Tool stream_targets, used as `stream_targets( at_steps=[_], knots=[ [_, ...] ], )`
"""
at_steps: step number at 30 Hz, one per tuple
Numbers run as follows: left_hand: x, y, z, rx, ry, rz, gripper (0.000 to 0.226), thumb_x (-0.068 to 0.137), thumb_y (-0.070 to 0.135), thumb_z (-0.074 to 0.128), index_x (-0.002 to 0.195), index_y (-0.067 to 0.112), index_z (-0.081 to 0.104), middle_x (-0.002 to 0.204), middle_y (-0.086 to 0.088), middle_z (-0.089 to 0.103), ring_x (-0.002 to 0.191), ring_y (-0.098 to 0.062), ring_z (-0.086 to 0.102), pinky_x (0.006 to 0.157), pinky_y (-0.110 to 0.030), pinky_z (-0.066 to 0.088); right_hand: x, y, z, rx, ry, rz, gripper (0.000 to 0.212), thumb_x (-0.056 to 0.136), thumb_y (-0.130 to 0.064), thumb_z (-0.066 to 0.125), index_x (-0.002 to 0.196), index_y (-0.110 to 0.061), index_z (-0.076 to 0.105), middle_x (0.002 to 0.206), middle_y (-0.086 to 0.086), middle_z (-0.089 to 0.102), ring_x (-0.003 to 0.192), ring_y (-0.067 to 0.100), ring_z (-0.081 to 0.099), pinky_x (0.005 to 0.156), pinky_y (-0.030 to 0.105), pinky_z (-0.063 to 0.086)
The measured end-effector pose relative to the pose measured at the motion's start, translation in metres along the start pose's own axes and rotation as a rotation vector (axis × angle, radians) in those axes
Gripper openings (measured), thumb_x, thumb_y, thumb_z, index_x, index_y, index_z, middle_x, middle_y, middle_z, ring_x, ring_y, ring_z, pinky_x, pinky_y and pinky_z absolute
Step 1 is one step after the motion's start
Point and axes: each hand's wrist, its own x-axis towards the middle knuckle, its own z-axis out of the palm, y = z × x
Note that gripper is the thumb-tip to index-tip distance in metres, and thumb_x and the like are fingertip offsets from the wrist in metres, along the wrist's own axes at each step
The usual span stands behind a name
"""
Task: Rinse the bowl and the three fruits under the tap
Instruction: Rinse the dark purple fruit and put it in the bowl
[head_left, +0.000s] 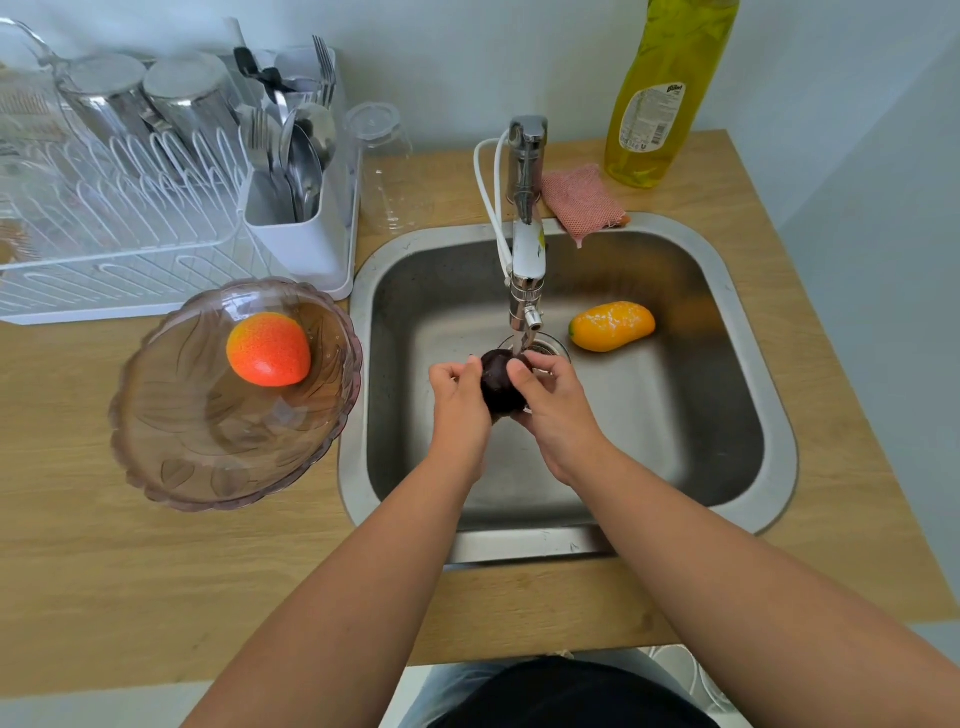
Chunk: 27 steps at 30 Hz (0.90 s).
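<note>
Dark purple fruit (500, 384) sits under the tap (525, 291), over the drain of the steel sink (727, 364), gripped between both hands: left hand (460, 402) curls round its left side, right hand (553, 400) round its right. Just beside, a yellow-orange fruit (612, 326) lies on the sink floor. On the wooden surface (104, 571) to the left, a tinted glass bowl (208, 457) holds 1 red-orange fruit (268, 349).

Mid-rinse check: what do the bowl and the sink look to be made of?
Bowl: clear, brown-tinted glass or plastic, glossy, with moulded leaf pattern and scalloped rim; the counter shows through. Sink: likely stainless steel, brushed grey with soft reflections.
</note>
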Motion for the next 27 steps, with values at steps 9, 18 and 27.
stream_targets(
  at_steps=[9,18,27],
  knots=[
    [-0.022,0.004,-0.052,0.100,-0.097,0.184,0.016,0.089,0.034,0.048,0.093,0.045,0.059,0.108,-0.001,0.061,0.098,-0.015,0.063,0.085,-0.033,0.056,-0.016,0.002,0.002,-0.235,-0.145,0.010,0.031,0.086,-0.033,0.068,0.113,-0.023,0.058,0.112,-0.002,0.063,0.107,0.016,0.060,0.085,0.033,0.050],
    [-0.029,0.007,-0.073,0.038,-0.165,0.242,0.038,0.077,0.011,0.043,0.108,0.022,0.063,0.112,-0.006,0.064,0.100,-0.011,0.063,0.085,-0.025,0.052,-0.021,-0.003,0.001,-0.274,-0.287,-0.024,0.040,0.084,-0.016,0.072,0.122,-0.020,0.061,0.119,0.002,0.063,0.109,0.021,0.059,0.097,0.036,0.049],
    [-0.032,0.009,-0.074,0.111,-0.132,0.230,0.038,0.077,0.013,0.043,0.105,0.027,0.064,0.118,-0.010,0.064,0.114,-0.027,0.059,0.104,-0.050,0.044,-0.022,0.000,0.004,-0.240,-0.300,-0.016,0.039,0.084,-0.010,0.071,0.120,-0.019,0.063,0.118,0.003,0.062,0.096,0.007,0.064,0.079,0.021,0.052]
  ],
)
